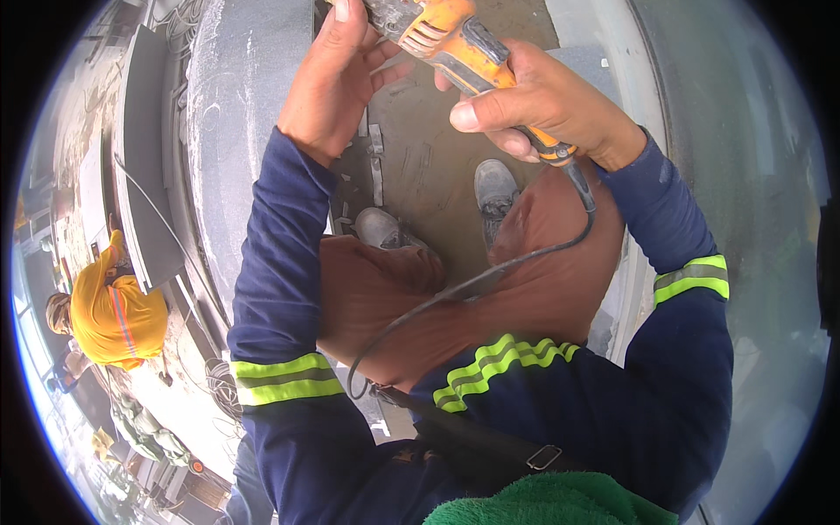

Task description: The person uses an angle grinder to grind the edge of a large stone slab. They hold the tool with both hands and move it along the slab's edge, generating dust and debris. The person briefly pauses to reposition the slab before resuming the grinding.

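Note:
My right hand (547, 105) is wrapped round the yellow-and-black body of a corded power tool, which looks like an angle grinder (468, 57). Its head runs out past the top edge, so any disc there is hidden. Beside that head is my left hand (337, 83), fingers apart and loosely curved, thumb pointing up. Whether the thumb touches the tool, I cannot tell. A dark power cord (490, 273) leaves the handle's end and loops down across my lap.
Between my dusty shoes (496, 188) and a grey slab (241, 114) lie pale strips (376, 162) on the dirty floor. A smooth grey surface (744, 219) borders my right. At far left, a person in a yellow shirt (118, 311) bends near dark panels (144, 166) and coiled cable (223, 385).

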Demonstrator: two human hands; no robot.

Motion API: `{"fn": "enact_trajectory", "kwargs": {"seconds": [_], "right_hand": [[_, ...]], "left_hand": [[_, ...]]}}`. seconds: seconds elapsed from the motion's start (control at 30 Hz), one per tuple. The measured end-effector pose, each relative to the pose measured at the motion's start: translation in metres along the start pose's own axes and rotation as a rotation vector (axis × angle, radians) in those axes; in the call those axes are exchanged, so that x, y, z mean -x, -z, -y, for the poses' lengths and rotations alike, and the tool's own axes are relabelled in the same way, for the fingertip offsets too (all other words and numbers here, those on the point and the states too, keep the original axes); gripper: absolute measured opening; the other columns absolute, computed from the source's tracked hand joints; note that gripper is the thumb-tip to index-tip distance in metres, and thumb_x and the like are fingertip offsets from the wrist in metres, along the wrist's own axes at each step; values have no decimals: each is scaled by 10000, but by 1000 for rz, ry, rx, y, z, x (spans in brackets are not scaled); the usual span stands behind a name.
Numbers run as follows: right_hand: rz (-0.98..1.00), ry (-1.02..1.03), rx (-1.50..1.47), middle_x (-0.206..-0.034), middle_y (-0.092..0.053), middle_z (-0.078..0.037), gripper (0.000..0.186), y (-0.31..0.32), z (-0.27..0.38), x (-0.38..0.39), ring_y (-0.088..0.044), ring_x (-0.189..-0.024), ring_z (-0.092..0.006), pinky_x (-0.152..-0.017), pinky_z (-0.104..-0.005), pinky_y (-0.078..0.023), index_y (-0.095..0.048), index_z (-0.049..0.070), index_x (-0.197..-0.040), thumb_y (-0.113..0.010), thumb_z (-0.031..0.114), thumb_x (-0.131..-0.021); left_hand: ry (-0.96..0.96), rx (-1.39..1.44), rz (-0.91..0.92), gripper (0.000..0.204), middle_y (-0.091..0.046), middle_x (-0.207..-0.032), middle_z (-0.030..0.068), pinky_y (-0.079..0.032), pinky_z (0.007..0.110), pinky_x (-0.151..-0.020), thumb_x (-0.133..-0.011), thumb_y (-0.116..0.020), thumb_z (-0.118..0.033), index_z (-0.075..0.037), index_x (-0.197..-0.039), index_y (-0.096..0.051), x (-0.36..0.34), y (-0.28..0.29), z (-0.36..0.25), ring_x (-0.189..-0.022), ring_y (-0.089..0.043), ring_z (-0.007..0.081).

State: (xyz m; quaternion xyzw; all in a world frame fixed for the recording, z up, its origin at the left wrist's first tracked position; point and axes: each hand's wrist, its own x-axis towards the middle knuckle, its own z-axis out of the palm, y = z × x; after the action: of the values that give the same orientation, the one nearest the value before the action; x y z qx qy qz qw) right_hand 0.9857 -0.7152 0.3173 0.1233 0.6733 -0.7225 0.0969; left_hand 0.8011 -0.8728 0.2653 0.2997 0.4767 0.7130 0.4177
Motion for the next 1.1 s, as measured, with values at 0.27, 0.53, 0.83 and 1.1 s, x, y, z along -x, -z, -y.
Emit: {"fn": "enact_trajectory", "kwargs": {"seconds": [0.27, 0.53, 0.83, 1.1], "right_hand": [[160, -30, -215, -793, -584, -4, 641, -119, 104, 69, -549, -510, -53, -426, -222, -453, -557, 31, -1175, -613, 647, -1009], [265, 84, -758, -1075, -667, -116, 552, -311, 147, 183, -667, -786, -164, -599, -275, -562, -549, 73, -1387, -494, 542, -1102], [216, 139, -812, -1088, -677, -159, 462, -385, 136, 254, -650, -760, -181, -571, -292, -533, -480, 162, -1419, -621, 422, -1065], [104, 195, -833, -1078, -704, -184, 425, -403, 81, 231, -692, -718, -181, -529, -301, -564, -526, 44, -1248, -580, 434, -1089]], "left_hand": [[-144, 716, 114, 669, -695, -1259, 232, -436, 653, -1167, -967, -686, -533, 37, -1299, -579, 73, -43, -128, -1315, -614, 408], [-160, 698, -164, 565, -686, -1042, 146, -578, 522, -980, -876, -730, -391, 41, -1211, -591, 271, -100, -264, -942, -700, 302], [-99, 560, -89, 525, -692, -999, 158, -614, 507, -905, -898, -736, -384, 17, -1208, -597, 362, -135, -287, -892, -719, 295], [63, 457, -285, 449, -675, -905, 158, -635, 440, -660, -873, -786, -275, -46, -1163, -530, 361, -107, -242, -731, -712, 288]]}}
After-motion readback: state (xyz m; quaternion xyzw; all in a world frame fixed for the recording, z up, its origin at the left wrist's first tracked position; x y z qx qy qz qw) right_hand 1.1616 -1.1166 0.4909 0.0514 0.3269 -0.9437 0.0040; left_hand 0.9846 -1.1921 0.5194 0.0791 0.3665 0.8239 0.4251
